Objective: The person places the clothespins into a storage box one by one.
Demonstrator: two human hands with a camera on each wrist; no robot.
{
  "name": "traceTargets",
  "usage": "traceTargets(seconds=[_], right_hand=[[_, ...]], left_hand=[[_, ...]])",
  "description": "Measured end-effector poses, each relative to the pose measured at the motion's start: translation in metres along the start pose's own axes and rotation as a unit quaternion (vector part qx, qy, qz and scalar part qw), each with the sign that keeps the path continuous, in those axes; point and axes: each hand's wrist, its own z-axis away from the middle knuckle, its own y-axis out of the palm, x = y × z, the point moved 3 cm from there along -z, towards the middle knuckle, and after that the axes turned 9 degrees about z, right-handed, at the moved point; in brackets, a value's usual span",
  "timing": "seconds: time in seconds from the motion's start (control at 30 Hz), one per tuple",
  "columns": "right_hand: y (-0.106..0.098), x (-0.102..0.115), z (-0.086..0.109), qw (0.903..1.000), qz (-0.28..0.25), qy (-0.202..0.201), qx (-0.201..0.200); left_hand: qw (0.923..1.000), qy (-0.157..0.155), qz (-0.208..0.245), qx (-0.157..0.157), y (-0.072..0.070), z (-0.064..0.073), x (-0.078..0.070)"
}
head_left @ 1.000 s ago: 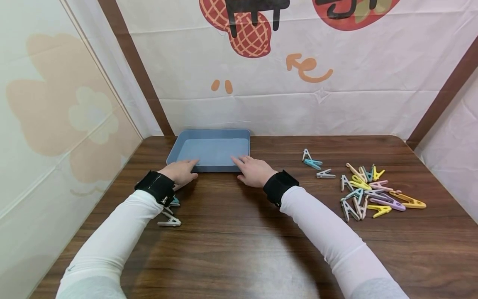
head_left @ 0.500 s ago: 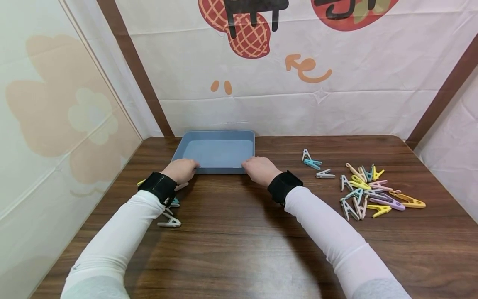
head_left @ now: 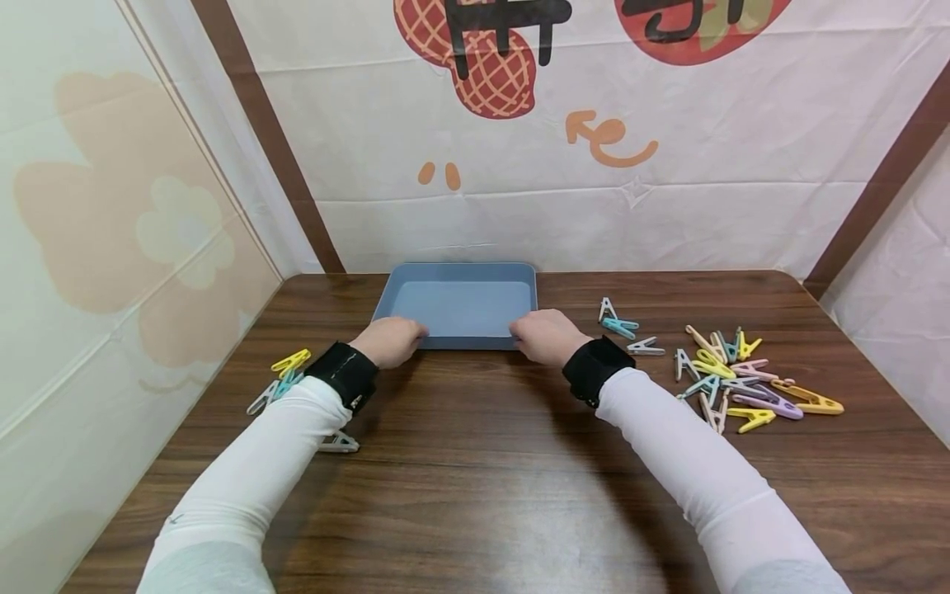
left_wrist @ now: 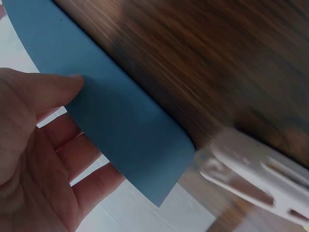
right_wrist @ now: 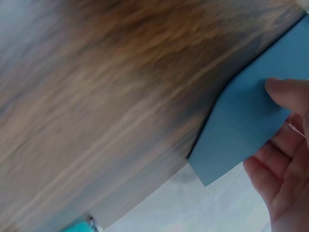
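Observation:
A shallow blue-grey tray point(head_left: 463, 305) lies near the back edge of the wooden table. My left hand point(head_left: 391, 340) grips its near wall toward the left corner. In the left wrist view the thumb presses the outer face of the tray wall point(left_wrist: 120, 121), while the fingers hook over the rim. My right hand point(head_left: 551, 337) pinches the same wall near the right corner. The right wrist view shows that thumb on the outside of the wall point(right_wrist: 241, 121) and the fingers behind it. A pale clothespin point(left_wrist: 256, 169) lies close by the tray's left corner.
On the right of the table point(head_left: 482, 462) lies a heap of coloured clothespins point(head_left: 731, 379). A few more, including a light blue clothespin point(head_left: 620, 327), are between tray and heap. At left are a yellow clothespin point(head_left: 291, 360) and others, partly under the left forearm. A printed curtain hangs behind.
Both hands have closed on the tray's near wall from a flatter, spread pose. The tray has slid to the right with them, and clothespins at left have come into sight.

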Motion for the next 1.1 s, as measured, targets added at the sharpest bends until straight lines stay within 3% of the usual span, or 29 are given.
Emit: traceTargets(seconds=[0.6, 1.1], right_hand=[[-0.005, -0.019, 0.053, 0.9993, 0.01, -0.019, 0.031], [-0.004, -0.032, 0.095, 0.9993, 0.027, -0.022, -0.011]], left_hand=[[0.997, 0.074, -0.018, -0.011, 0.016, -0.012, -0.056], [0.989, 0.144, -0.023, -0.028, 0.013, -0.015, -0.093]])
